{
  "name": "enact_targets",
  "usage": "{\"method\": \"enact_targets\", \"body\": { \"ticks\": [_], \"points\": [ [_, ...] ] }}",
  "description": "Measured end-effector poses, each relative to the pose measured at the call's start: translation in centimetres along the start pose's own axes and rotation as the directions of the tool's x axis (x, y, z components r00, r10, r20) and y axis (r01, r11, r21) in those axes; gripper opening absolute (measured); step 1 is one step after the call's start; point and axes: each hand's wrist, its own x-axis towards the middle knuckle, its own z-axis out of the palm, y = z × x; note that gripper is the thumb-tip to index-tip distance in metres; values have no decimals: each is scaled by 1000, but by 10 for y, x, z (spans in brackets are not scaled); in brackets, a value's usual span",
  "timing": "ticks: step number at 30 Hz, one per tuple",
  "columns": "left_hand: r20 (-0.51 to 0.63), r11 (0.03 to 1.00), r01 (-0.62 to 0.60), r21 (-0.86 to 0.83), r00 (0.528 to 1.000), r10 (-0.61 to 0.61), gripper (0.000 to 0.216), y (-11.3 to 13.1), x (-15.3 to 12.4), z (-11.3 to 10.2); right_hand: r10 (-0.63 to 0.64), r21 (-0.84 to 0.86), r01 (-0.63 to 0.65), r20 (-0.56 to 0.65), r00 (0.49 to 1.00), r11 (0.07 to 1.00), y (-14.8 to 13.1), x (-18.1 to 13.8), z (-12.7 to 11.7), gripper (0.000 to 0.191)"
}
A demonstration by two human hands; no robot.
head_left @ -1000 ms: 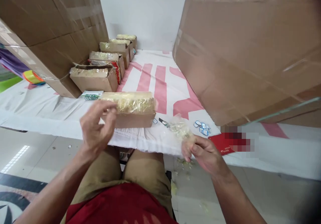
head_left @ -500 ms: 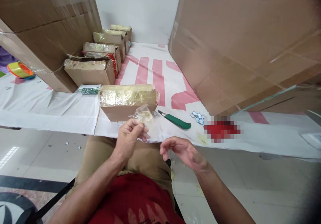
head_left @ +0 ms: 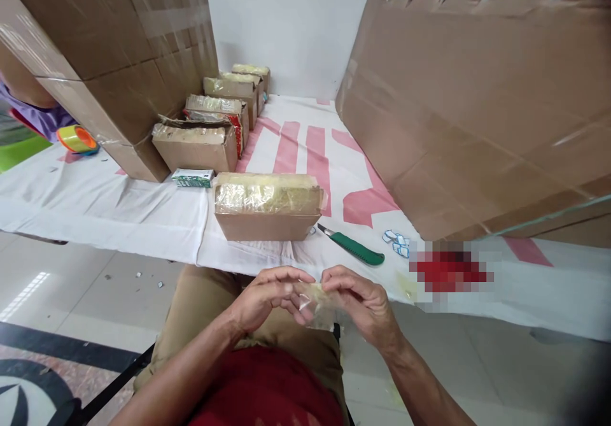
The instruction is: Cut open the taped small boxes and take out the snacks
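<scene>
A crumpled piece of clear tape or plastic film (head_left: 319, 305) is held between my two hands in front of the table edge. My right hand (head_left: 363, 302) pinches its upper edge with thumb and fingertips. My left hand (head_left: 267, 298) is curled around the film's left side, some fingers showing through or behind it. Just beyond, a small cardboard box (head_left: 267, 225) stands at the table edge, its top covered in shiny yellowish tape. A green utility knife (head_left: 358, 248) lies right of the box with its blade out.
Several taped small boxes (head_left: 195, 149) stand in a row beside a tall stack of cartons (head_left: 124, 56). A large carton (head_left: 477, 107) fills the right. Also on the table are a small green-white packet (head_left: 192, 178), tape rolls (head_left: 76, 139), small blue-white pieces (head_left: 397, 242) and a blurred red thing (head_left: 449, 272).
My right hand has come in to pinch the film, which has moved down and right from above the table edge. My left hand has shifted right with it. The view has shifted.
</scene>
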Motion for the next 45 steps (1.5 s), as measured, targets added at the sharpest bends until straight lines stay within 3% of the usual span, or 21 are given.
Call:
{"method": "enact_targets", "body": {
  "ticks": [4,7,9,11,14,16,18,21,24,26,27,29,31,32,35,36,37,38,40,42,45],
  "points": [
    [-121,998,-4,62,993,12,56,-3,3,-8,34,-66,-22,187,982,998,-3,-5,-9,23],
    [-181,980,8,200,983,29,46,-6,4,-3,171,37,-184,231,958,982,1,-13,-16,30],
    [-198,960,-5,281,978,63,41,-9,3,3,302,138,-329,186,935,934,3,-19,-18,42],
    [-199,915,-24,403,974,113,34,-14,3,10,405,128,-424,151,902,897,3,-25,-17,53],
    [-109,810,-52,584,984,142,23,-24,6,19,451,-99,-442,98,887,891,1,-38,-19,35],
    [-22,813,-72,578,994,103,27,-30,8,23,457,-209,-449,-9,889,869,1,-53,-28,17],
    [13,856,-55,514,998,57,38,-35,9,22,502,-265,-514,-117,857,816,5,-79,-43,18],
    [-32,851,12,526,999,6,40,-38,11,14,591,-424,-607,-187,785,672,20,-129,-71,34],
    [-52,799,37,601,999,-7,30,-38,9,7,499,-659,-580,-339,797,478,40,-165,-93,47],
    [-41,762,1,647,999,34,24,-31,5,4,447,-682,-581,-393,803,443,51,-168,-100,46],
    [-42,738,-29,674,996,77,22,-24,1,2,432,-672,-583,-405,806,457,54,-163,-101,44],
    [-76,669,-110,735,967,243,18,-5,-9,-3,365,-677,-509,-359,859,531,53,-140,-97,36],
    [-145,551,-170,817,864,482,16,21,-24,-10,231,-699,-355,-269,935,621,42,-105,-86,27],
    [-178,472,-176,864,770,613,14,35,-31,-15,150,-704,-266,-223,963,658,34,-84,-79,23],
    [-209,252,-53,966,408,889,13,74,-42,-34,-113,-713,-6,-119,986,701,7,-13,-52,20],
    [-204,215,0,977,325,924,16,84,-40,-40,-216,-723,96,-75,974,684,-2,11,-42,25],
    [-198,195,37,980,281,939,22,92,-37,-46,-309,-738,193,-21,951,647,-10,36,-33,30],
    [-197,189,53,980,275,941,29,98,-31,-52,-370,-756,264,31,928,599,-16,60,-24,33],
    [-215,217,30,976,316,924,43,104,-17,-60,-423,-796,341,118,898,500,-24,102,-8,35],
    [-256,279,-15,960,349,902,49,103,-6,-65,-391,-829,352,178,903,434,-26,135,4,36],
    [-337,391,-88,916,359,870,46,97,1,-69,-323,-834,363,238,916,415,-24,161,15,25]
  ]
}}
